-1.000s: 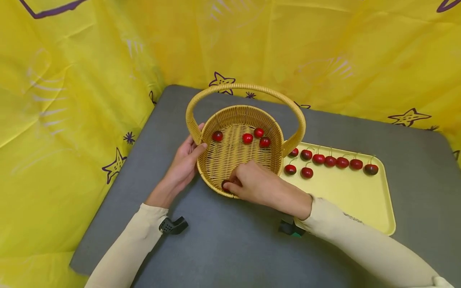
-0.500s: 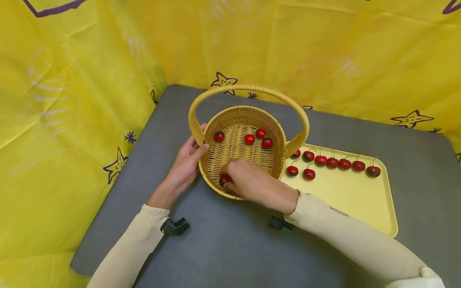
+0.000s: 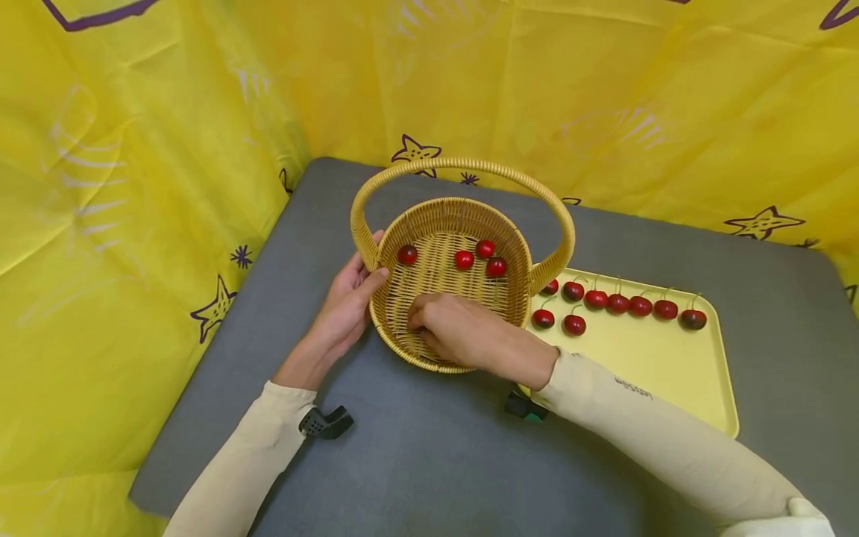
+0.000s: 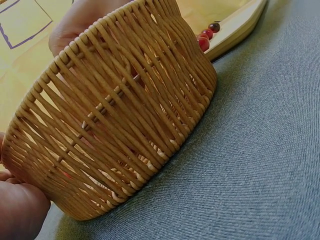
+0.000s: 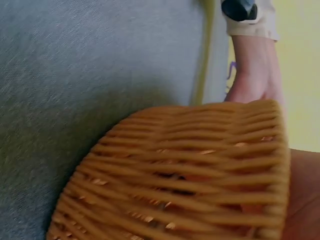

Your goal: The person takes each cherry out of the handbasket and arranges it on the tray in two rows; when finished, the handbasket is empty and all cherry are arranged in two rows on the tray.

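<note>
Got a round wicker basket (image 3: 458, 216) parked on the grey desk (image 3: 403, 470), with a tall handle (image 3: 463, 162) arching over toward the far side. Gripping its left rim with the left hand (image 3: 345, 298), thumb laid over the edge right by the handle's foot. Reaching down into the near part with the right hand (image 3: 463, 328), fingers curled but tips hidden, so can't tell whether pinching anything. Seeing a lone dark cherry (image 3: 407, 255) inside on the left, plus a loose trio of cherries (image 3: 464, 259) at the far right. Just right of the basket, a yellow tray (image 3: 661, 373), left end partly blocked from view. Counting nine more on there, mostly with stems showing: a far row of seven (image 3: 618, 303), a nearer pair (image 3: 574, 325) at the left. Wearing cream sleeves (image 3: 248, 447), too.
</note>
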`<state>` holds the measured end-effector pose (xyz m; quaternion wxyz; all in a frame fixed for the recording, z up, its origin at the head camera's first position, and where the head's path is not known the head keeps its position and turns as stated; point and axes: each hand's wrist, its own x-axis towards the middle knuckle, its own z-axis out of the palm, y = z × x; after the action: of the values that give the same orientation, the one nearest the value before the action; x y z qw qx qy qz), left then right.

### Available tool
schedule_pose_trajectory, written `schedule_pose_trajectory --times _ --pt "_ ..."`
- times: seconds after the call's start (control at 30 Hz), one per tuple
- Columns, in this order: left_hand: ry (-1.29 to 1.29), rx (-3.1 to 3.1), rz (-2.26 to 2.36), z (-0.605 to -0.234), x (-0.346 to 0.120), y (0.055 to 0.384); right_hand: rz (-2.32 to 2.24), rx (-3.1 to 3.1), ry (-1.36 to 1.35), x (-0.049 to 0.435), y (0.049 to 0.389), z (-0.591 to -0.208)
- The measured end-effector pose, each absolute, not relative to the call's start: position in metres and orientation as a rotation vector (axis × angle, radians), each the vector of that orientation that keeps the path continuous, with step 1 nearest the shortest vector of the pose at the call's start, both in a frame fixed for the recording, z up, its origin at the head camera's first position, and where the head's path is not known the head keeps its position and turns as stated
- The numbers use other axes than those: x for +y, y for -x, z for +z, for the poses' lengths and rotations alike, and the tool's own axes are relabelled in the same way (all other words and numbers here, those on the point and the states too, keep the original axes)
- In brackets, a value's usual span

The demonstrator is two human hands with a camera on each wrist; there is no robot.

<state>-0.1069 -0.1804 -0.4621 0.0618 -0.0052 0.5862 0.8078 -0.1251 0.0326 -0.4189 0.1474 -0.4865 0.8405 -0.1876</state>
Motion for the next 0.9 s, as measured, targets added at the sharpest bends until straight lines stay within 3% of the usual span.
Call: schedule_pose_trajectory --times 0.53,0.9 --pt "0.015 1.766 2.446 -0.464 -0.181 0.107 -0.775 2.412 1.404 0.033 0.137 -0.436" --pt "0.026 1.788 2.444 -0.464 -0.18 0.106 -0.613 2.443 1.472 0.025 0.132 -0.43"
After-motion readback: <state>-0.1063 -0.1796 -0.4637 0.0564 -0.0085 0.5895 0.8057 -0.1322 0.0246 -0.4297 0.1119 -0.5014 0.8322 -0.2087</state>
